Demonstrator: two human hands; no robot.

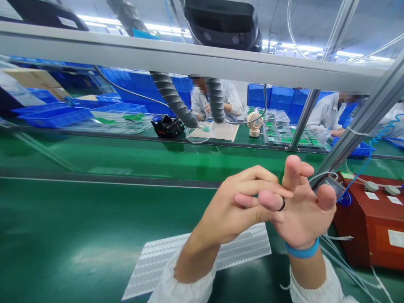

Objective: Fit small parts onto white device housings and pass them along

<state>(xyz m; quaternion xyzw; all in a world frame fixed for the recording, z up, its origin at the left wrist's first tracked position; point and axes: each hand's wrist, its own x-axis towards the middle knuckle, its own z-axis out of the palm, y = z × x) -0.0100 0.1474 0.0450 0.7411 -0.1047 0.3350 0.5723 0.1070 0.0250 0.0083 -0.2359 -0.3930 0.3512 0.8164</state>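
My left hand (pixel 240 198) reaches across in front of my right hand (pixel 304 206), both raised above the bench. The left thumb and fingertips close around a thin black ring (pixel 282 204) at the base of a right-hand finger. My right palm faces me, its fingers spread and partly bent. A blue wristband (pixel 303 249) circles the right wrist. Beneath the hands, a pale sheet with rows of wavy strips (pixel 167 263) lies on the green bench (pixel 78 235), partly covered by my left forearm.
A red-brown box with knobs (pixel 362 223) stands at the right, with cables beside it. A metal frame post (pixel 362 109) rises there. Beyond are a small fan (pixel 254 124), grey ducts (pixel 173 99), trays of green boards (pixel 277 126), blue bins (pixel 57 115) and co-workers.
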